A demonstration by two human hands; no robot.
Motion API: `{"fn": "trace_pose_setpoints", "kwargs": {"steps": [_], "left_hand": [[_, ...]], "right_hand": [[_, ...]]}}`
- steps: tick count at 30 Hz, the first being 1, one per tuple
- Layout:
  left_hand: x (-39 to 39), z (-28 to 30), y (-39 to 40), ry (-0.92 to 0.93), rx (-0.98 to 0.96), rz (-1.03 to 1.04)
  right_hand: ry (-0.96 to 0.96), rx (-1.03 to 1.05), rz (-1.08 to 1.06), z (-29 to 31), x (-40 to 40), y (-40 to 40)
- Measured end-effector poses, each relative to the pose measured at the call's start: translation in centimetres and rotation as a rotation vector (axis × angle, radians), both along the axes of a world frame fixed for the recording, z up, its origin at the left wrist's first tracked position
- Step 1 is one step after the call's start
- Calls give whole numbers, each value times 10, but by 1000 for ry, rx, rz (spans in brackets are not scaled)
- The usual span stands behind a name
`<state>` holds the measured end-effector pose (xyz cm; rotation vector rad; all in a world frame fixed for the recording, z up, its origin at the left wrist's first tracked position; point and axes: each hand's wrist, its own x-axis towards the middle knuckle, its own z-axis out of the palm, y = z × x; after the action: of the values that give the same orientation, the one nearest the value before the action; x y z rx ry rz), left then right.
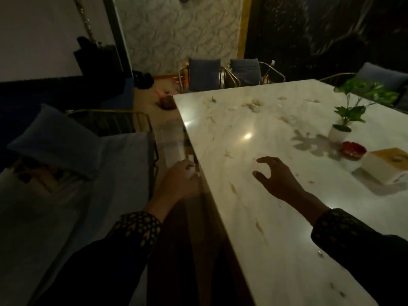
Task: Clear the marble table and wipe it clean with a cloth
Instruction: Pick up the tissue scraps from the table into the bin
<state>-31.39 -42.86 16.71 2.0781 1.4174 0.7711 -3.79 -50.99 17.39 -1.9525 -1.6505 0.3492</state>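
left hand (181,180) grips white lump, unclear | tissue box (385,165) edge-cropped

- The near and middle stretch of the pale veined marble counter (276,217) lies bare, open to a sweep.
- On its right side a small green plant in a white pot (339,133), a red round ashtray (352,150) and a white and tan tissue box (385,165) stand close together, blocking that side.
- A blue cushioned chair with a brass wire frame (119,151) stands just beside the counter's left edge, narrowing that gap.
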Motion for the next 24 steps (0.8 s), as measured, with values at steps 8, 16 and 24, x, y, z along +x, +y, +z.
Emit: {"fn": "trace_pose_setpoints", "kwargs": {"steps": [8,16,24], "left_hand": [[45,4,148,-2,-19,-32],[63,-21,332,4,16,-126],[61,-9,519,78,47,-201]], "right_hand": [[-12,-15,-97,11,47,125],[-40,-63,-138,-11,61,283],[-17,-79,-246,-9,67,445]]}}
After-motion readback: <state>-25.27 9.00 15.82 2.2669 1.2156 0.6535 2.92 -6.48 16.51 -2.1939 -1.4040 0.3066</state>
